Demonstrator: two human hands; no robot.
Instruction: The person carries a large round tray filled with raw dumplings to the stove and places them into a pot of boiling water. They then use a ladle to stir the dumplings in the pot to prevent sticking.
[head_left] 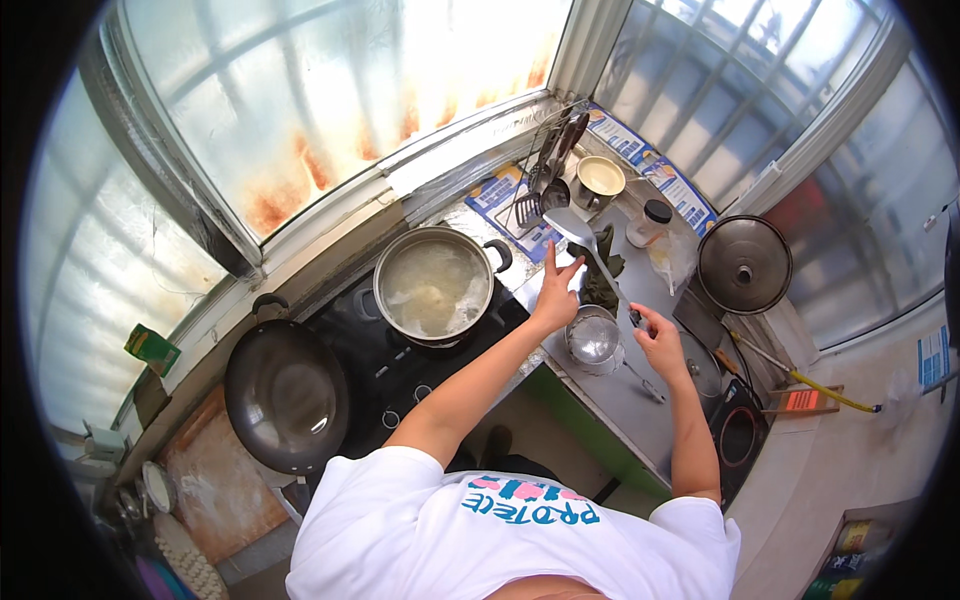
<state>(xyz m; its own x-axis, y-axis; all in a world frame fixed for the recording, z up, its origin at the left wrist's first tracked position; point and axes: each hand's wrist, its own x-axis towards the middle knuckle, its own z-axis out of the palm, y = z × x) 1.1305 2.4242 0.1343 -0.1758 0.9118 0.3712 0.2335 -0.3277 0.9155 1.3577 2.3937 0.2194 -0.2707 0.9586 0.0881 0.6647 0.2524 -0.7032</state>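
Note:
In my right hand (660, 342) is a long-handled metal wok spatula (570, 226), gripped by its dark handle end. Its broad head points up and to the left over the counter. Just below that head is my left hand (558, 290), fingers spread and nothing held; whether a fingertip touches the spatula I cannot tell. Dark green crumpled material (602, 285) lies beneath the spatula's shaft. A round mesh strainer (594, 338) rests on the grey counter between my forearms. Left of my left hand, a steel pot (378, 300) of cloudy, foamy liquid stands on the black stove.
A dark wok (285, 395) sits left of the pot, beside a floury wooden board (215, 470). At the back stand a utensil rack (560, 150), a small pot (600, 176) and a dark-lidded jar (650, 224). A large round lid (745, 264) leans at right, near an induction cooker (738, 436).

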